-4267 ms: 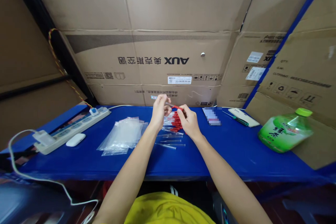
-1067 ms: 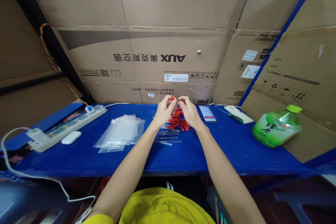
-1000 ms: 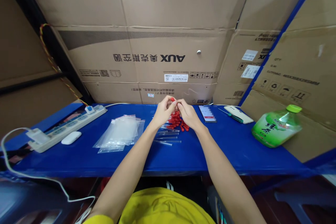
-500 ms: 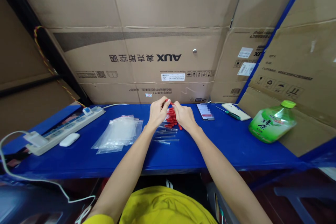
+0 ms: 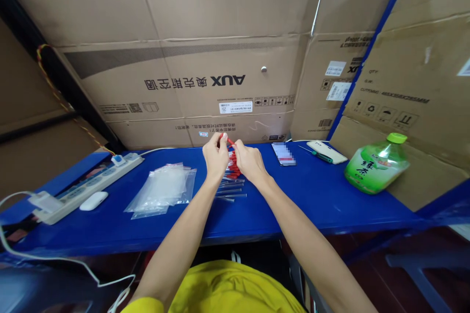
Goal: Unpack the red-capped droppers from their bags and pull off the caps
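My left hand [image 5: 216,157] is closed on a small red rubber piece [image 5: 230,141], like a dropper bulb, held above the table. The fingers of my right hand [image 5: 251,162] pinch at the other end of it; whether a glass tube is fitted there is hidden. Below and between my hands lies a pile of red-ended droppers [image 5: 233,165], partly covered by my right hand. Several thin clear tubes [image 5: 231,190] lie loose nearer to me.
Clear plastic bags [image 5: 161,190] lie left of my hands, near a white earphone case [image 5: 94,201] and power strip [image 5: 99,183]. At right are a phone [image 5: 283,154], a green screwdriver [image 5: 323,157], a white phone-like object [image 5: 330,150] and a green tea bottle [image 5: 376,166]. Cardboard [image 5: 227,54] walls the back.
The view has shifted a little, so most things sit slightly further left. My hands stay together at the red piece, and more of it shows between them now.
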The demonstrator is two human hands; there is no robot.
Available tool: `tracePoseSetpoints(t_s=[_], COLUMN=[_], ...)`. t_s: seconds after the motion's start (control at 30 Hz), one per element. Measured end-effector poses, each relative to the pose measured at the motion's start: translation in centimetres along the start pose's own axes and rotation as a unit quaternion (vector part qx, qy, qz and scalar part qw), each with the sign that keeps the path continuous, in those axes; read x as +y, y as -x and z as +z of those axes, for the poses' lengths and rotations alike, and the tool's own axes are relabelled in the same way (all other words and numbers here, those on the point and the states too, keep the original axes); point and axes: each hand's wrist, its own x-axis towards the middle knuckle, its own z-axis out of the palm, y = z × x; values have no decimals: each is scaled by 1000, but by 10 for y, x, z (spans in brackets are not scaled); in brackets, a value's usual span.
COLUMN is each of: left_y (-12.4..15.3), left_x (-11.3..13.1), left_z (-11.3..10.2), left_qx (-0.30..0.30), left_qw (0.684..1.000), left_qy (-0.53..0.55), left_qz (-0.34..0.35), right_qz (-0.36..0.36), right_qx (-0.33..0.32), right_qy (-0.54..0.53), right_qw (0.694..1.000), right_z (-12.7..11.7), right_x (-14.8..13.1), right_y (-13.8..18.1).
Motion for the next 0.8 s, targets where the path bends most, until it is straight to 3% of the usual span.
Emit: tracePoseSetpoints(t_s=[0.33,0.43,0.5,0.57,0.6,0.67,0.8], left_y=[8,-1,-20,-44,-55,-66,-55], left_x=[13,8,0,-8,-11,-12,-3], left_z=[7,0,-16,-36,-43,-48,-26], left_qx=[87,116,184,311,333,325,158], left_qw=[996,993,982,949,942,946,980], left_qy=[-2,-4,-9,-10,-4,20,124], left_qz=[2,-7,-28,-49,-38,6,-19], right_qz=[-9,-17,-1,43,63,55,-60], right_qx=[9,21,20,17,25,44,29], right_qy=[-3,-15,-16,-10,-6,-14,-38], right_qw=[1000,1000,1000,999,998,997,997], right_z=[-6,-4,-2,-2,-2,-3,2], right_x=[-17,-18,-12,1,7,18,21], right_y=[-1,3,9,16,18,20,17])
